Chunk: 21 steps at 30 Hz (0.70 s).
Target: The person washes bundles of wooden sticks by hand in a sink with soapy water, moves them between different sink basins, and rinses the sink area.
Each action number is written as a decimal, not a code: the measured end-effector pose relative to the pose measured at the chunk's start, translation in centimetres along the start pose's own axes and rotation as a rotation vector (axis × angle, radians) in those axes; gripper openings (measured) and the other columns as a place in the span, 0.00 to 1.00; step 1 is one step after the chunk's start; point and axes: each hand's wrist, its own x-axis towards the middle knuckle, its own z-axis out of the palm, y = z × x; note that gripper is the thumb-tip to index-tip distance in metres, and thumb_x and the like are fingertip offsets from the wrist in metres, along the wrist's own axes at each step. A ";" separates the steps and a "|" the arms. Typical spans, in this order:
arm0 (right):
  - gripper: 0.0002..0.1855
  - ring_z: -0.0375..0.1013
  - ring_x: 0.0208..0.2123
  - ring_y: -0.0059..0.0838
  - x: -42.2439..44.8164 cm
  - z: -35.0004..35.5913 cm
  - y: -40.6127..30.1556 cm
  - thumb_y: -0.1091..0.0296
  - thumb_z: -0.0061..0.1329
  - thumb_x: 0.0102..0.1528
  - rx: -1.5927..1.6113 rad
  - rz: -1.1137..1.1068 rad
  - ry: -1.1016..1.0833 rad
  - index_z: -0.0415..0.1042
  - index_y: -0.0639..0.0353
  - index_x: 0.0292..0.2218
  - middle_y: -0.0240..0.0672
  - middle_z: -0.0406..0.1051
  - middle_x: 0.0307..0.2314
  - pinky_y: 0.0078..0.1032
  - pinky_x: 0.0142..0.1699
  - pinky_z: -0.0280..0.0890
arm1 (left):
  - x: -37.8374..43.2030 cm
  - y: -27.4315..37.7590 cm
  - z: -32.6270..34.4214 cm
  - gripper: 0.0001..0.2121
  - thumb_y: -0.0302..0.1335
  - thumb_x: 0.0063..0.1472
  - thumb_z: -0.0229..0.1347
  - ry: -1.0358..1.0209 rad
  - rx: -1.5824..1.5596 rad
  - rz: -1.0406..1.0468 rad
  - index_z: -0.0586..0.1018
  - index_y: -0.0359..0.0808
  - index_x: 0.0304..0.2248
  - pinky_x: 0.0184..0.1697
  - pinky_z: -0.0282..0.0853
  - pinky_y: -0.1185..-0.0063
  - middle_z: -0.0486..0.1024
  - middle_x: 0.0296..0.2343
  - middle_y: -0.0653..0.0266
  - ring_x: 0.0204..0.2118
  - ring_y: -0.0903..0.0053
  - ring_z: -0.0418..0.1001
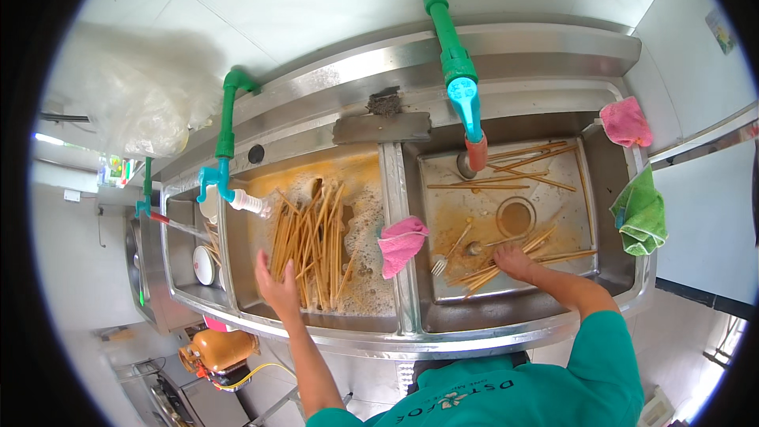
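My left hand [278, 290] is over the near edge of the middle sink basin [237, 273], thumb and fingers apart, with nothing held. Just beyond it, a large pile of wooden chopsticks [314, 243] lies in foamy, brownish water. In the right basin [462, 314] my right hand [514, 261] has its fingers closed around part of a bundle of chopsticks [483, 277]; the fingertips are partly hidden. A fork [440, 265] and a spoon [474, 248] lie close to that hand on the basin floor. More loose chopsticks [504, 179] are scattered towards the back, beyond the round drain [516, 217].
A pink cloth [402, 244] drapes over the divider. Another pink cloth [626, 121] and a green cloth [641, 213] hang on the right rim. Taps [465, 101] [222, 181] reach over both basins. Bowls [203, 265] sit in the left basin; an orange gas cylinder [222, 349] stands below.
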 end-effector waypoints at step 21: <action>0.07 0.64 0.15 0.30 0.0 -7.5 9.7 0.69 0.47 0.35 0.971 0.287 0.038 0.65 0.62 0.18 0.39 0.63 0.12 0.27 0.23 0.58 | -14.5 14.3 14.5 0.08 0.22 0.47 0.49 -0.693 -0.790 -0.437 0.70 0.30 0.30 0.27 0.62 0.86 0.69 0.21 0.65 0.22 0.83 0.65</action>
